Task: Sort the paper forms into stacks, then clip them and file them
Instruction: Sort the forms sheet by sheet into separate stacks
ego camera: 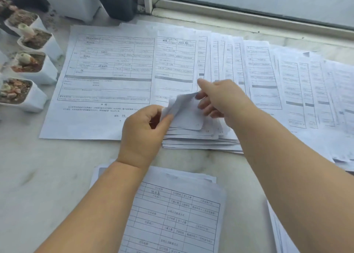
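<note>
Now, head view, line by line:

Left hand: fingers curled, thumb and fingers pinching the lifted lower-left corner of the top sheet; a small dark-red thing shows inside the curled palm, too hidden to name.

Right hand: gripping the same sheet from the right, thumb on top and fingers curled under the bent paper, forefinger stretched out toward the row of forms.

Top sheet: its near corner is curled up off the pile, held between both hands; the rest lies on the fanned pile.

Fanned pile: several sheets with staggered lower edges, resting on the marble sill, directly under the hands.

Large form: lying flat to the left of the pile, printed table face up, its right edge covered by the next sheet.

Row of forms: overlapping sheets spread rightward along the sill below the window frame.

Near stack: printed forms closest to the camera, partly under the left forearm.

Plant pots: white pots with small succulents lined up along the left edge, just beside the large form.
</note>
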Motion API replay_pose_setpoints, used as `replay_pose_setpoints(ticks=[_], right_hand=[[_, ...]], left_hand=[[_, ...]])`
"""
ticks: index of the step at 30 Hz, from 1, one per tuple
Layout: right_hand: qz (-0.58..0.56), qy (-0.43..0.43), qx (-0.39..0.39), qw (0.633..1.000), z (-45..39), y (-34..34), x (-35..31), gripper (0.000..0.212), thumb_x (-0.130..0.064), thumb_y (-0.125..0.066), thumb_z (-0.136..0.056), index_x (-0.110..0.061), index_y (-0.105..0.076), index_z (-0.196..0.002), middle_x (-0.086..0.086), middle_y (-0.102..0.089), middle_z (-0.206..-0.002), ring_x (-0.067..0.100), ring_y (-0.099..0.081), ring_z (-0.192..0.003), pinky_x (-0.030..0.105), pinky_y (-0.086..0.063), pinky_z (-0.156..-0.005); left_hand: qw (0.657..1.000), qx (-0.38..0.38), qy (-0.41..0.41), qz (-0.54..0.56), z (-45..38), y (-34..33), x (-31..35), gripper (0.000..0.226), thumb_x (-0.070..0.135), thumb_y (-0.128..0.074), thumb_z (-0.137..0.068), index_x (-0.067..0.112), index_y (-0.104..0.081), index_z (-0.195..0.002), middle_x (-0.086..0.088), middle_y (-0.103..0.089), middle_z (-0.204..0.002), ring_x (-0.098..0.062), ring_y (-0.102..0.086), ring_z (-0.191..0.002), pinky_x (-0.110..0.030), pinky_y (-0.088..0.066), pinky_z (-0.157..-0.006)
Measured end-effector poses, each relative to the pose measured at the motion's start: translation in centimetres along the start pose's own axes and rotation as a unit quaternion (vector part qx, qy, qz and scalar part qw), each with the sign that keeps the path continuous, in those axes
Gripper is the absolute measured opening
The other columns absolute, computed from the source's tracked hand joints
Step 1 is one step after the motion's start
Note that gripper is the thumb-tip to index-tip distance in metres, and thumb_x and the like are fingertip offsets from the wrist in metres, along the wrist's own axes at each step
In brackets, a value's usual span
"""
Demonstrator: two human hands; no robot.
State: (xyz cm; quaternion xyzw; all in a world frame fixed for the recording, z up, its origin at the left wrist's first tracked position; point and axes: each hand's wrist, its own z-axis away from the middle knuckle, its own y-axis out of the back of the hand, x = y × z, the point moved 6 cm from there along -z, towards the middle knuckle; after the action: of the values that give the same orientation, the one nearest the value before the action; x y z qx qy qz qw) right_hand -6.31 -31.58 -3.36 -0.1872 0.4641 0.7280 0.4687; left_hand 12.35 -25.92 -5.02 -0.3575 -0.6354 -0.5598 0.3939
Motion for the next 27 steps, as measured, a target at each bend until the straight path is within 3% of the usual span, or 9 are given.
replay_pose_setpoints(ticks=[2, 4, 7, 11, 14, 17, 19, 23, 27], right_hand=[[-0.094, -0.088, -0.125, 0.984, 0.9, -1.4, 0.7, 0.044, -0.048, -0.053, -0.095, -0.009, -0.067, -0.08, 0.008, -0.071, -0.067, 0.012, -0.061, -0.045, 0.019, -0.048, -0.045], [-0.113, -0.102, -0.158, 0.976, 0.9, -1.8, 0.9, 0.037, -0.041, -0.058, -0.095, -0.007, -0.065, -0.082, 0.008, -0.07, -0.064, 0.011, -0.061, -0.044, 0.018, -0.05, -0.043], [-0.118, -0.104, -0.143, 0.977, 0.7, -1.2, 1.2, 0.023, -0.024, -0.062, -0.094, -0.005, -0.062, -0.082, 0.005, -0.064, -0.056, 0.012, -0.06, -0.042, 0.019, -0.052, -0.043], [-0.096, -0.088, -0.165, 0.978, 0.5, -0.7, 1.2, 0.007, -0.009, -0.064, -0.091, -0.009, -0.064, -0.084, 0.006, -0.066, -0.067, 0.013, -0.063, -0.05, 0.021, -0.052, -0.047], [-0.033, -0.045, -0.136, 0.989, 0.1, -0.7, 1.1, 0.015, -0.02, -0.072, -0.087, -0.014, -0.063, -0.076, 0.001, -0.064, -0.06, 0.012, -0.059, -0.052, 0.022, -0.049, -0.053], [0.001, -0.013, -0.096, 0.995, -0.4, -1.1, 1.1, 0.03, -0.032, -0.075, -0.083, -0.018, -0.058, -0.063, -0.004, -0.057, -0.047, 0.014, -0.051, -0.05, 0.028, -0.042, -0.058], [0.006, 0.001, -0.075, 0.997, -0.7, -1.3, 1.1, 0.032, -0.037, -0.075, -0.081, -0.018, -0.058, -0.062, -0.005, -0.056, -0.046, 0.016, -0.05, -0.051, 0.029, -0.041, -0.059], [0.006, 0.02, -0.048, 0.999, -0.7, -1.4, 1.0, 0.035, -0.041, -0.074, -0.082, -0.017, -0.057, -0.062, -0.001, -0.055, -0.051, 0.019, -0.048, -0.053, 0.031, -0.041, -0.062], [0.016, 0.021, -0.038, 0.999, -0.2, -1.2, 1.2, 0.038, -0.043, -0.067, -0.088, -0.006, -0.065, -0.075, 0.001, -0.056, -0.057, 0.02, -0.047, -0.054, 0.03, -0.038, -0.061]], left_hand=[[1.0, -0.016, -0.001, 0.026, 0.0, -0.1, -0.3, 0.022, 0.031, -0.062, -0.084, 0.021, -0.058, -0.064, 0.0, -0.054, -0.06, -0.007, -0.044, -0.054, -0.022, -0.039, -0.055], [0.999, -0.03, -0.016, 0.018, 0.0, 0.0, -0.1, 0.033, 0.029, -0.057, -0.088, 0.021, -0.048, -0.058, 0.008, -0.04, -0.053, -0.005, -0.035, -0.052, -0.018, -0.03, -0.052], [0.999, -0.038, -0.039, 0.004, -0.2, 0.1, 0.0, 0.04, 0.026, -0.052, -0.093, 0.016, -0.035, -0.057, 0.007, -0.03, -0.053, -0.007, -0.029, -0.052, -0.019, -0.024, -0.051], [0.999, -0.023, -0.02, 0.007, -0.3, 0.1, -0.3, 0.042, 0.027, -0.051, -0.093, 0.009, -0.035, -0.058, 0.007, -0.027, -0.051, -0.008, -0.027, -0.051, -0.019, -0.023, -0.049], [1.0, -0.016, -0.006, 0.02, -0.2, 0.0, -0.6, 0.038, 0.031, -0.054, -0.09, 0.012, -0.044, -0.059, 0.009, -0.036, -0.053, -0.006, -0.033, -0.051, -0.018, -0.028, -0.051], [0.999, -0.035, 0.001, 0.028, 0.1, -0.5, -0.6, 0.013, 0.037, -0.069, -0.077, 0.026, -0.062, -0.074, 0.012, -0.06, -0.068, -0.004, -0.056, -0.064, -0.016, -0.044, -0.065], [0.999, -0.046, -0.002, 0.001, 0.0, -0.7, -0.8, 0.024, 0.04, -0.073, -0.071, 0.021, -0.067, -0.085, 0.006, -0.064, -0.078, -0.01, -0.061, -0.072, -0.023, -0.05, -0.071], [0.998, -0.021, -0.023, -0.062, -0.4, -0.3, -0.6, 0.026, 0.04, -0.066, -0.078, 0.014, -0.065, -0.08, 0.006, -0.051, -0.06, -0.007, -0.046, -0.056, -0.016, -0.036, -0.055], [0.999, 0.019, 0.033, -0.004, -1.1, 0.3, -1.3, 0.036, 0.037, -0.056, -0.082, 0.004, -0.055, -0.069, -0.001, -0.042, -0.056, -0.009, -0.034, -0.053, -0.019, -0.029, -0.049]])
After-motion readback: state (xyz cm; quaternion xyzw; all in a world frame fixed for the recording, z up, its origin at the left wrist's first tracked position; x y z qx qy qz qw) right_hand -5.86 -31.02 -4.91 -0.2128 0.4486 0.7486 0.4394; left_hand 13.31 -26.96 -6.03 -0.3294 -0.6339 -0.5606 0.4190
